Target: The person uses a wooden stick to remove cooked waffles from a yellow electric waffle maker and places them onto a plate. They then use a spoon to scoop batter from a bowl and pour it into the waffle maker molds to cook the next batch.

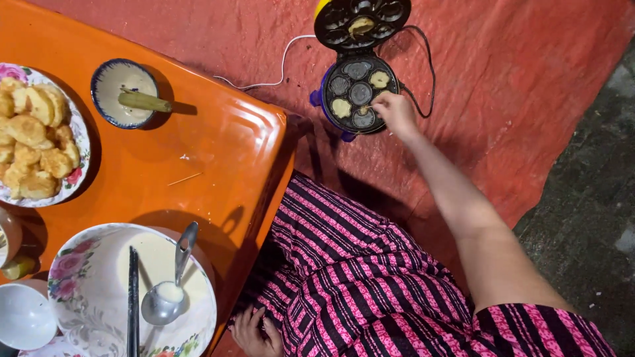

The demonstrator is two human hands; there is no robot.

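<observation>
The right hand (395, 110) reaches far out from the body, the bare arm stretched nearly straight across the red floor mat (529, 79), wrist slightly bent down. Its fingers are curled together over the lower right edge of the small cake maker (359, 92), the fingertips pinched close at a bit of cooked batter by the rim; whether they actually grip it I cannot tell. The cake maker sits on the mat with its hinged lid (362, 22) swung open and upright behind it, one cake (361, 26) stuck in the lid. The lower plate has round moulds; pale cakes lie in the left mould (340, 108) and the upper right mould (379, 79), the others look dark. A white cord (281, 69) runs from it toward the desk.

The left hand (256, 332) rests low beside the striped pink and black skirt (357, 277), fingers loosely spread against the fabric and holding nothing.

On the orange desk (218, 145) at the left stand a floral plate of golden fried cakes (36, 142), a small blue-rimmed bowl (123, 92) with a short stick lying across it, and a big floral bowl of pale batter (132, 297) holding a metal ladle (169, 291) and a dark chopstick (133, 297). A small white bowl (23, 316) sits at the lower left corner
</observation>
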